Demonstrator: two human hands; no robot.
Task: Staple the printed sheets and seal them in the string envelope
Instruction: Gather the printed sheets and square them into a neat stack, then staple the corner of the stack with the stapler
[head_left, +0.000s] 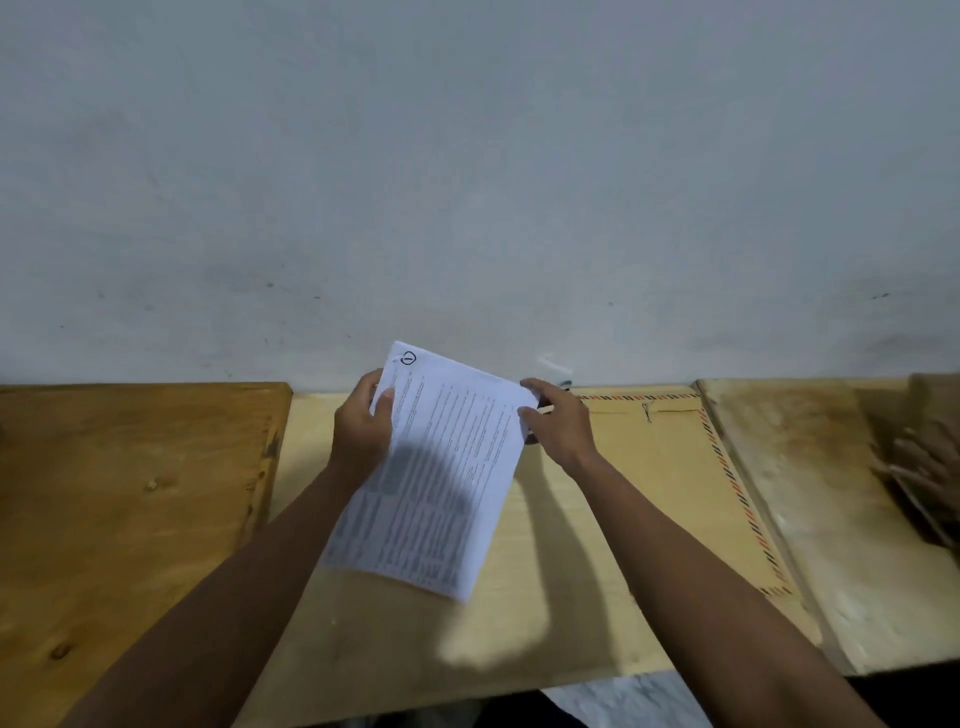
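Item: printed sheets (441, 467), held clear of the light wooden table (545, 597) in my left hand (363, 426), which pinches their upper left edge, thumb on top; the long axis runs from the far left corner down toward me and slightly right. My right hand (558, 423) sits at the sheets' upper right corner, fingers curled on a small dark object, probably the stapler (535, 415), though I cannot tell for certain. Item: string envelope (675, 493), flat on the table just right of the right hand, the nearer one, long axis running away from me.
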